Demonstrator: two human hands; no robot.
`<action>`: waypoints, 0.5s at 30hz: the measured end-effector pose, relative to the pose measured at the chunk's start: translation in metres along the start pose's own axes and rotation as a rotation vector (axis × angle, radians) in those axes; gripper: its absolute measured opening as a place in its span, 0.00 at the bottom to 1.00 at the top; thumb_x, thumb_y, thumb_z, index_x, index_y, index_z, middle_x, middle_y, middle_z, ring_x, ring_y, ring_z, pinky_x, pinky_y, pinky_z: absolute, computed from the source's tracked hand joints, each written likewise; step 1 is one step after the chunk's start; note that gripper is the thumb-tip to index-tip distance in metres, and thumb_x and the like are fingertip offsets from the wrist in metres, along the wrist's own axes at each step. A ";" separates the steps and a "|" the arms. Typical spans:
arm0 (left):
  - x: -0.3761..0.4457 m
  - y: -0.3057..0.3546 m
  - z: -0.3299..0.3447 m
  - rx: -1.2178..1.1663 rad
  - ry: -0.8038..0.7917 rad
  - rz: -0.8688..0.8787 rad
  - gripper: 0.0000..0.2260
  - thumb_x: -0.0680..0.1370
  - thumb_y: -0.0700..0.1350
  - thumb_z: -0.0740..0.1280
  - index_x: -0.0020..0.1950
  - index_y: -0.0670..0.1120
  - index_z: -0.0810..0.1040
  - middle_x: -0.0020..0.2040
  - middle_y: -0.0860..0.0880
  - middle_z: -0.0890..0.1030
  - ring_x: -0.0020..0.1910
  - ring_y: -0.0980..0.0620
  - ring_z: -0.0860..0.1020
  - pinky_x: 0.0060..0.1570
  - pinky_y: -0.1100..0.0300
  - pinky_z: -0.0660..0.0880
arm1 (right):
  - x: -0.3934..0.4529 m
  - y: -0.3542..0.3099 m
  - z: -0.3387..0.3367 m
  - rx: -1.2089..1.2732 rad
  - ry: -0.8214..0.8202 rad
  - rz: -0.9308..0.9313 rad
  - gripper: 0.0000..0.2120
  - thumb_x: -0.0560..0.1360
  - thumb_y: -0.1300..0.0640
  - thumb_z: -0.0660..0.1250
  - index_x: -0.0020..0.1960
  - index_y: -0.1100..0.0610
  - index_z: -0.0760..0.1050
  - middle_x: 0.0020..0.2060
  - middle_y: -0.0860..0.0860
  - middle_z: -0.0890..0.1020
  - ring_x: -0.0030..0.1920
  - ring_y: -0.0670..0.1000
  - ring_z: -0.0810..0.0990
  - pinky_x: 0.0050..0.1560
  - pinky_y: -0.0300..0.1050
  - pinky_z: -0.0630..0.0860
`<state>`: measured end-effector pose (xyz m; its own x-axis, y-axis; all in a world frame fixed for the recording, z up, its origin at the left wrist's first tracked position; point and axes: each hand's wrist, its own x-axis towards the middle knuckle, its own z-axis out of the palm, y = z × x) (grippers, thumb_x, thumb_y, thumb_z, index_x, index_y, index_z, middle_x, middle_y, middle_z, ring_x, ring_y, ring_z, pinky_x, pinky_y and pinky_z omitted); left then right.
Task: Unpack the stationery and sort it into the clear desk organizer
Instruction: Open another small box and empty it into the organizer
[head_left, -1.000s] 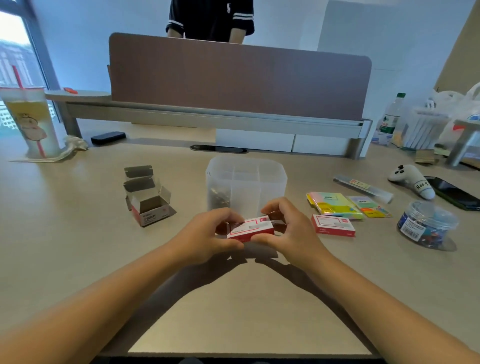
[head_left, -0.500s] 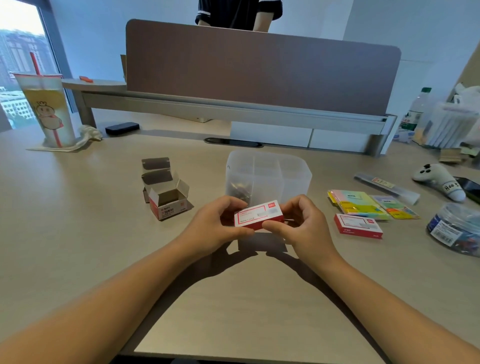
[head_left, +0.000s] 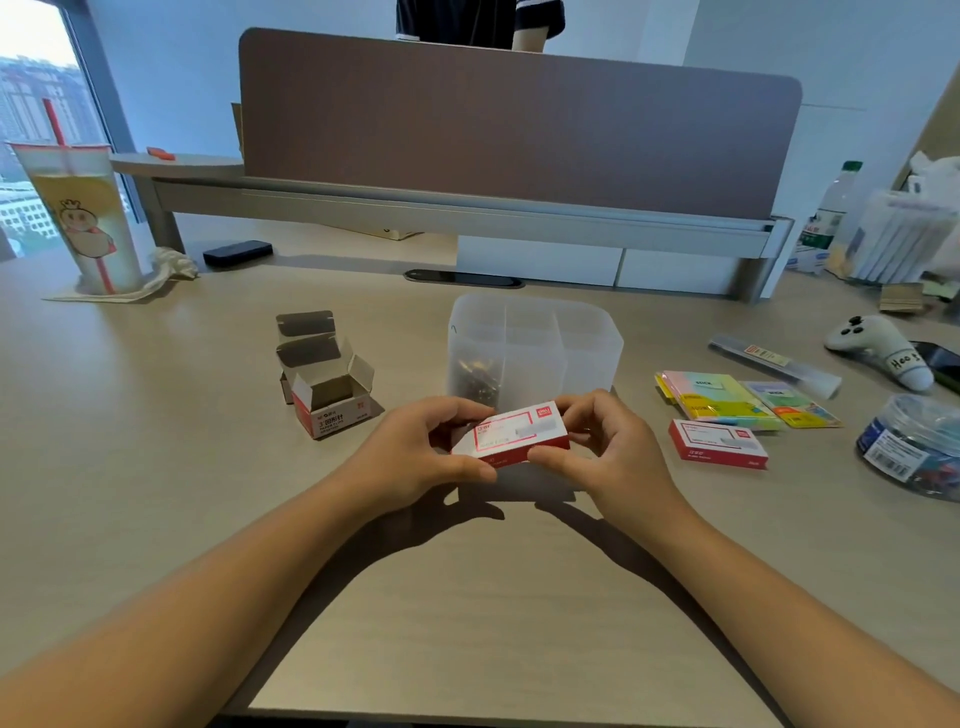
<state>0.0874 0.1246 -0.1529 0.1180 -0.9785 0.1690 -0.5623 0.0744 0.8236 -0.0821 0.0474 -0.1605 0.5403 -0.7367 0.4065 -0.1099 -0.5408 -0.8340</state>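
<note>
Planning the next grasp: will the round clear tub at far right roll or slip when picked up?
The tub stands on its flat base, so it probably won't roll. Its smooth plastic wall may slip in a loose grip. It looks full of clips, so likely heavy for its size.

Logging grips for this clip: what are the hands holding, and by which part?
Both hold one small red-and-white cardboard box: left hand grips its left end, right hand its right end.

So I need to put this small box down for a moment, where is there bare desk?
Bare desk lies left of the opened carton, toward the drink cup, and in front of both hands. Right of the organizer is crowded: sticky notes, second red box, clip jar.
</note>
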 end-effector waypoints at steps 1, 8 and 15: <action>0.000 0.000 -0.001 0.015 0.007 0.006 0.20 0.69 0.43 0.71 0.56 0.56 0.69 0.48 0.62 0.73 0.56 0.55 0.73 0.45 0.70 0.74 | 0.000 0.000 0.000 -0.025 -0.015 0.006 0.16 0.67 0.60 0.71 0.41 0.46 0.65 0.43 0.38 0.73 0.49 0.45 0.75 0.45 0.26 0.74; -0.001 0.004 0.002 0.373 -0.061 0.066 0.27 0.70 0.47 0.70 0.68 0.50 0.66 0.66 0.52 0.73 0.64 0.55 0.69 0.46 0.74 0.66 | -0.002 -0.003 0.001 -0.353 -0.251 -0.012 0.26 0.68 0.55 0.71 0.63 0.51 0.65 0.56 0.48 0.74 0.54 0.41 0.68 0.40 0.25 0.72; 0.000 0.005 -0.001 0.491 -0.112 0.043 0.29 0.70 0.51 0.69 0.69 0.51 0.64 0.67 0.52 0.71 0.66 0.54 0.67 0.54 0.68 0.65 | -0.002 -0.005 -0.001 -0.430 -0.270 -0.039 0.24 0.70 0.54 0.70 0.64 0.55 0.68 0.61 0.52 0.74 0.54 0.42 0.67 0.41 0.28 0.70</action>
<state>0.0856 0.1255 -0.1487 0.0134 -0.9932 0.1160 -0.8865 0.0419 0.4608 -0.0835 0.0512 -0.1568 0.7407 -0.6126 0.2759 -0.3886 -0.7256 -0.5679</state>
